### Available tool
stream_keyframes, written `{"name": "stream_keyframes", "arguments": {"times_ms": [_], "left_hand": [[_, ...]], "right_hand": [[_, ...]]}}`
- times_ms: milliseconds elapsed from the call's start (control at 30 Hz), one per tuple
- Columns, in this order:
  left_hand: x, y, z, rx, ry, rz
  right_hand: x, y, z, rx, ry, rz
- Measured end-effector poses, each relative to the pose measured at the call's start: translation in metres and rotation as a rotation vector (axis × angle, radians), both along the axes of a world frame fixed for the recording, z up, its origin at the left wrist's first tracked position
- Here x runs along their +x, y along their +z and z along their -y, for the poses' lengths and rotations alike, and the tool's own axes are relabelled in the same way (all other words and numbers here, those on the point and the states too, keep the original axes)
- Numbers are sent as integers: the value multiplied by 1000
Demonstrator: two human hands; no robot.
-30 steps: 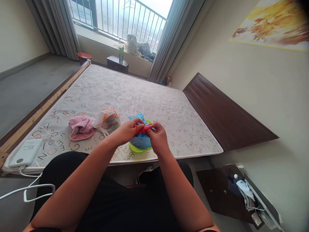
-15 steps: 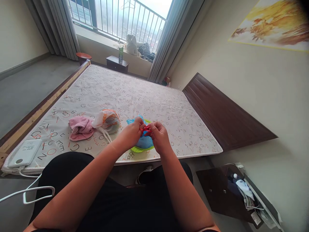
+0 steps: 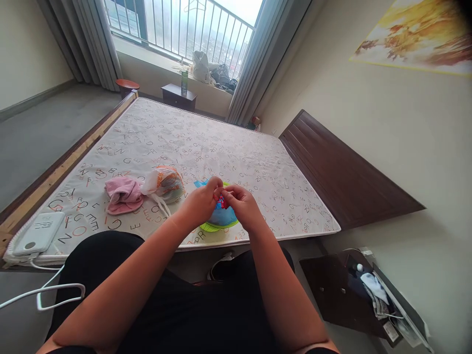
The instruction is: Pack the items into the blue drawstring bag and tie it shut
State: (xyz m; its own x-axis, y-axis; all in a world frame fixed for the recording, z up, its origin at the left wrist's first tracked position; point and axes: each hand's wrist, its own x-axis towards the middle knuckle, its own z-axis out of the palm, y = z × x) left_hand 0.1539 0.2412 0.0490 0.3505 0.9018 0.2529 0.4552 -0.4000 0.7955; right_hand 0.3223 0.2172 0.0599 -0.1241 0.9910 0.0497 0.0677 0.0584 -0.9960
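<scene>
Tightly, small red item (image 3: pixel 221 201) is pinched betw. L hand (image 3: pixel 199 204) and R hand (image 3: pixel 241 206), its long axis unclear, just above blue bundle (image 3: pixel 222 217) on green dish (image 3: pixel 217 227) on mattress (image 3: pixel 221 147).

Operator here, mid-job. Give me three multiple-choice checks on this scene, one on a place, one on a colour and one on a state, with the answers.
1. Where is the blue-and-green object?
A. On the floor
B. On the mattress
C. On the windowsill

2. What colour is the small piece between the hands?
A. White
B. Yellow
C. Red

3. How do the left hand and right hand stand?
A. Together at the small piece
B. Far apart
C. Both out of view

Answers: 1 B, it rests on the mattress top. 2 C, red shows between them. 3 A, they meet there.
</scene>
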Motion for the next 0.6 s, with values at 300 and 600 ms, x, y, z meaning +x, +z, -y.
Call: {"name": "stream_keyframes", "arguments": {"times_ms": [300, 600], "left_hand": [[-16, -15, -22, 54, 182, 215], [-66, -48, -67, -275, 271, 380]], "right_hand": [[27, 7, -17, 67, -489, -427], [109, -9, -37, 168, -810, -441]]}}
